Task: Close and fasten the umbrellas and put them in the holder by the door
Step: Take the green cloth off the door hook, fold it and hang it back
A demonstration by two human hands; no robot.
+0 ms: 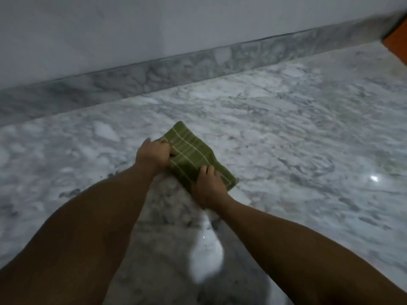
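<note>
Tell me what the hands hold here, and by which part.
A folded green cloth on the marble floor. The left hand grips its left edge; the right hand rests on its near corner. No umbrella shows.
</note>
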